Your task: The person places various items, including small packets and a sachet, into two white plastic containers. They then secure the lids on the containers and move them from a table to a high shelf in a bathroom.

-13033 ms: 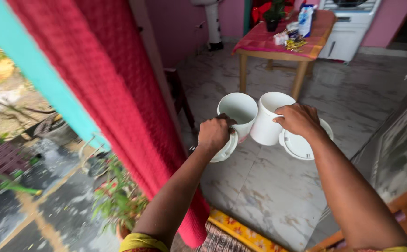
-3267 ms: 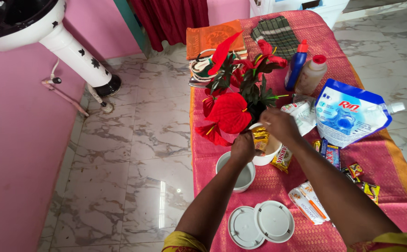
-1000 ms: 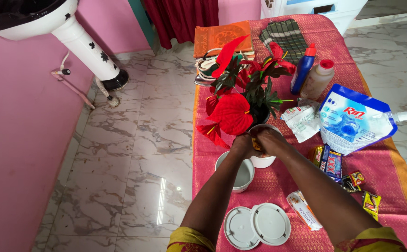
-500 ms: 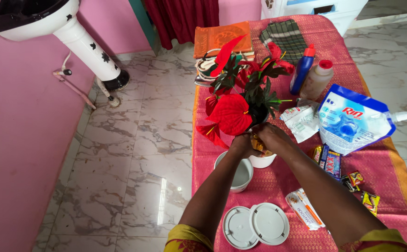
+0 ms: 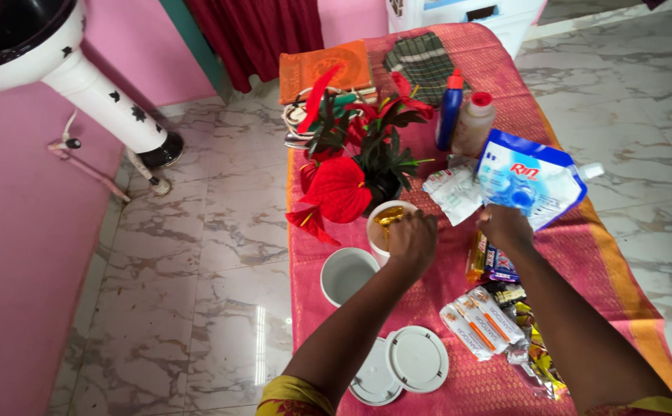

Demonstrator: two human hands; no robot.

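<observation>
My left hand (image 5: 413, 240) grips the rim of a white container (image 5: 379, 229) that holds gold packets (image 5: 389, 217). The container stands on the table's red cloth (image 5: 590, 254), just in front of a pot of red artificial flowers (image 5: 343, 166). An empty white container (image 5: 347, 274) stands to its left. My right hand (image 5: 505, 227) is lowered over a row of small coloured sachets (image 5: 490, 263), beside a blue and white pouch (image 5: 528, 181); its fingers are hidden. Two white lids (image 5: 417, 358) lie near the table's front edge.
Long white and orange sachets (image 5: 482, 320) and more small packets lie at front right. A blue bottle (image 5: 450, 108), a brown red-capped bottle (image 5: 474, 123), a white packet (image 5: 451, 189), an orange book (image 5: 324, 65) and checked cloth (image 5: 420, 58) sit further back. A pedestal basin (image 5: 97, 92) stands left.
My right hand has left the container and moved right to the coloured sachets. My left hand stays at the container's rim. The view has shifted to the right.
</observation>
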